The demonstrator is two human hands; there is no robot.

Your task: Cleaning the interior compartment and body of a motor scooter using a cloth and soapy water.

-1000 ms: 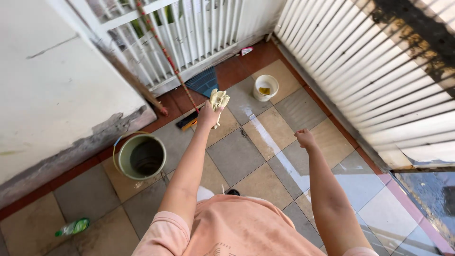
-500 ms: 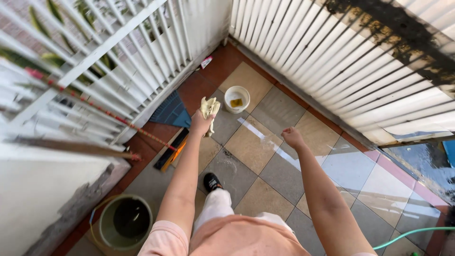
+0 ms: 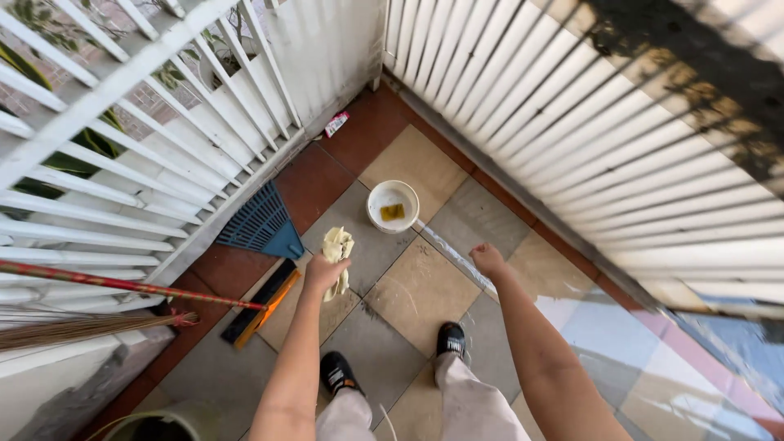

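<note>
The left hand (image 3: 322,273) is clenched around a crumpled pale yellow cloth (image 3: 336,247), which sticks up and forward out of the fist, held out in the air above the tiled floor (image 3: 416,290). The right hand (image 3: 487,260) is curled into a loose fist and carries nothing; it hangs out ahead of the body, well apart from the cloth.

Just beyond the cloth, on the floor, stands a small white bucket (image 3: 392,206) with something yellow lying in its bottom. A wet streak (image 3: 457,257) runs from beside the bucket back under the right hand, and the tiles further right shine with water, so some of the floor looks already wetted, while the tiles under the cloth look dry and smudged. How much wiping is done I cannot judge from here.

To the left lie a blue dustpan (image 3: 263,224) against the base of the white railing (image 3: 155,155), and a black and orange brush head (image 3: 263,302) on a red stick (image 3: 122,286). A straw broom (image 3: 82,329) leans beside it.

The corner is tight: railing on the left, a white slatted wall (image 3: 588,139) ahead and to the right. Open floor lies mostly towards the right and between the two black shoes (image 3: 451,339).
</note>
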